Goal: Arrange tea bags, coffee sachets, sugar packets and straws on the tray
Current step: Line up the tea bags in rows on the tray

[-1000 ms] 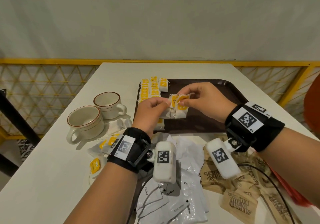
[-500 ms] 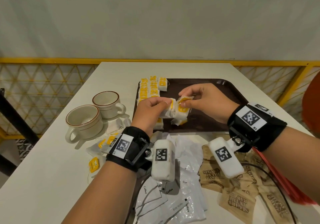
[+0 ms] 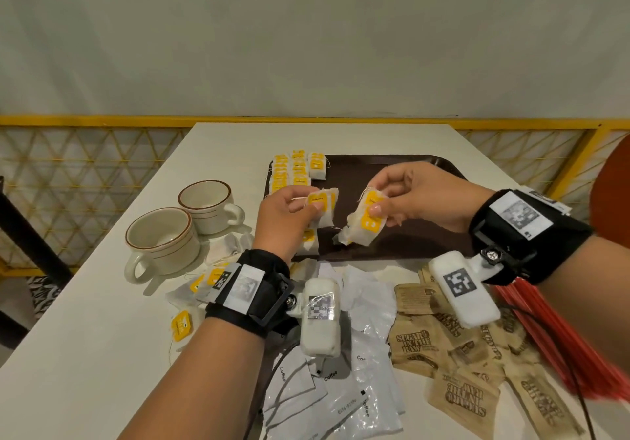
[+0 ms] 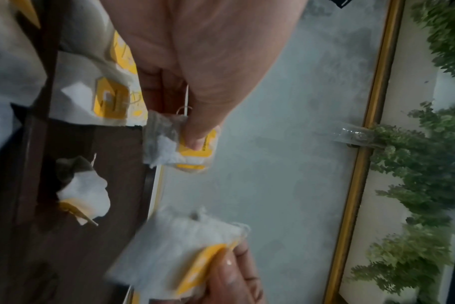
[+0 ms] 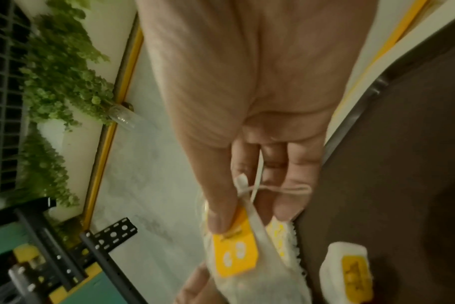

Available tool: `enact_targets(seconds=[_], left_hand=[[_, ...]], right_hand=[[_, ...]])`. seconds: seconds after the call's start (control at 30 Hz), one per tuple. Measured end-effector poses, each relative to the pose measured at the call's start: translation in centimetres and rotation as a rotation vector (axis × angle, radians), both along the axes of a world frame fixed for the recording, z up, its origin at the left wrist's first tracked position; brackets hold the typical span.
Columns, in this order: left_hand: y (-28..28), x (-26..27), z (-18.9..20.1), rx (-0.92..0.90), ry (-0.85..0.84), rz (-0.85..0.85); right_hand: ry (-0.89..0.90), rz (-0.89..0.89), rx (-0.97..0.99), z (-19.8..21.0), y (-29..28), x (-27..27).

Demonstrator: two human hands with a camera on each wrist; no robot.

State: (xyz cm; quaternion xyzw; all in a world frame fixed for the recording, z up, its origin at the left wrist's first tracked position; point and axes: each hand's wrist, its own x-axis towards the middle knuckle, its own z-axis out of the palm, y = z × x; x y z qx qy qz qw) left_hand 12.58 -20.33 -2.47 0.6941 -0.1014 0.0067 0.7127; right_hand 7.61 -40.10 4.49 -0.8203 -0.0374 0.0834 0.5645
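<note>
in the head view the left hand (image 3: 288, 216) pinched a tea bag (image 3: 322, 206) by its yellow tag, thumb on top, above the near left edge of the brown tray (image 3: 402, 173). the right hand (image 3: 421, 197) pinched a second tea bag (image 3: 366, 223) between thumb and fingers, tilted, with a gap between the two bags. rows of tea bags (image 3: 295, 168) lay at the tray's 10 o'clock corner. below the tray, toward 6 o'clock, lay white coffee sachets (image 3: 341, 402); brown sugar packets (image 3: 453, 354) sat at 5 o'clock, and red straws (image 3: 559, 344) at 4 o'clock beside them. two cups (image 3: 184, 228) stood off the tray at 9 o'clock, with loose tea bags (image 3: 194, 289) near them on the white table (image 3: 85, 354).

the left wrist view alone showed a crumpled tea bag (image 4: 82, 190) lying on the tray's dark surface under the hands, and a plant (image 4: 426, 185) behind a yellow rail. the right wrist view alone showed a string (image 5: 278, 188) looped across the right hand's fingers (image 5: 291, 185), and one more tea bag (image 5: 347, 273) resting on the tray.
</note>
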Motion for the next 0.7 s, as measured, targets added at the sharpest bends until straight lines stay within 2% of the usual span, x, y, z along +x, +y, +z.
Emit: enact_targets(seconds=[0.1,0.17,0.23,0.3,0.6,0.7], left_hand=[[-0.3,-0.3,0.1,0.009,-0.006,-0.032],[-0.4,-0.4,0.1,0.005,-0.004,-0.071],[-0.5,-0.4,0.1,0.018,-0.014,-0.096],[-0.5,-0.4,0.2,0.023,-0.018,-0.126],[-0.4,-0.4,0.4,-0.011,0.062,-0.168],[-0.4,-0.6,0.4,0.03,0.039,-0.198]], right_hand=[[0.082,0.102,0.1,0.3,1.1,-0.5],[0.03,0.114,-0.011,0.2,1.9,-0.3],[-0.066,0.082,-0.151,0.0,2.4,0.0],[-0.133,0.038,-0.192,-0.3,2.6,0.4],[-0.146,-0.043,-0.169,-0.6,2.4,1.0],[-0.136,-0.057,-0.14,-0.8,2.4,1.0]])
